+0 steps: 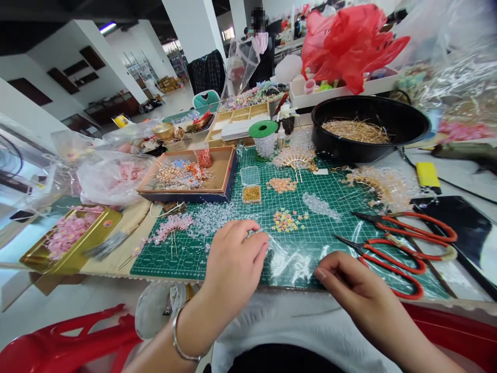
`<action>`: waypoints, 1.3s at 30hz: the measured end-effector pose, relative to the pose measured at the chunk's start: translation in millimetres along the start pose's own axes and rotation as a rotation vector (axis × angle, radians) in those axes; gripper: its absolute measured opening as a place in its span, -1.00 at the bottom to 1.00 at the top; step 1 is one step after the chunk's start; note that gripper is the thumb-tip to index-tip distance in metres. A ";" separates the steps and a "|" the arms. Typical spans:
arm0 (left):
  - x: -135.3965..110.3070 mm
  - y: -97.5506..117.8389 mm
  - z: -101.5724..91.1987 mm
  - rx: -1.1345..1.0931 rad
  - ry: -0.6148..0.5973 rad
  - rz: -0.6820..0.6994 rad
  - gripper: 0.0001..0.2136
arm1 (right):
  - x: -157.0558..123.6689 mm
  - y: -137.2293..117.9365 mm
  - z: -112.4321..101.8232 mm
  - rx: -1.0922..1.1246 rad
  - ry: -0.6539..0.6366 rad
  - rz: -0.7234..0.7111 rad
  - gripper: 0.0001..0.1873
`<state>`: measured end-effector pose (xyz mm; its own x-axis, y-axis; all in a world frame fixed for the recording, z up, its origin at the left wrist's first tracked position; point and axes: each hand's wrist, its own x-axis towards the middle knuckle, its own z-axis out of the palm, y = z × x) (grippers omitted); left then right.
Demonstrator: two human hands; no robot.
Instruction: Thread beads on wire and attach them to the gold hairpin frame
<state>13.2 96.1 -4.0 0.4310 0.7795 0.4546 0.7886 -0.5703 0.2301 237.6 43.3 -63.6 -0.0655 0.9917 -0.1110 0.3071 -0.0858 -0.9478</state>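
Observation:
My left hand rests at the near edge of a green cutting mat, fingers curled and pinched over a clear plastic sheet beside a heap of clear beads. My right hand lies to the right of it, fingers closed in a pinch; what it holds is too small to make out. A silver bracelet circles my left wrist. Small piles of orange beads and mixed coloured beads sit further up the mat.
Two red-handled pliers lie right of my hands. A black pan of straw-like wires stands behind, a brown tray of ornaments to the left, a gold tin of pink flowers far left. A person stands in the background.

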 end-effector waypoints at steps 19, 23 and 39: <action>44.1 -4.0 61.9 0.121 -0.202 0.119 -0.80 | 6.7 5.9 -1.8 -0.030 -0.074 0.025 -0.70; 45.6 -5.7 64.3 0.105 -0.206 0.121 -0.78 | 7.6 3.2 -2.8 -0.025 -0.063 0.021 -0.68; -5.3 22.4 42.6 0.183 -0.299 0.313 -0.94 | 2.3 6.0 -2.9 0.030 0.054 -0.024 -0.68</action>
<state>47.2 90.2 -37.9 0.7471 0.6328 0.2037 0.6530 -0.7559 -0.0467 242.0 45.4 -68.7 -0.0212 0.9971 -0.0728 0.2776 -0.0640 -0.9586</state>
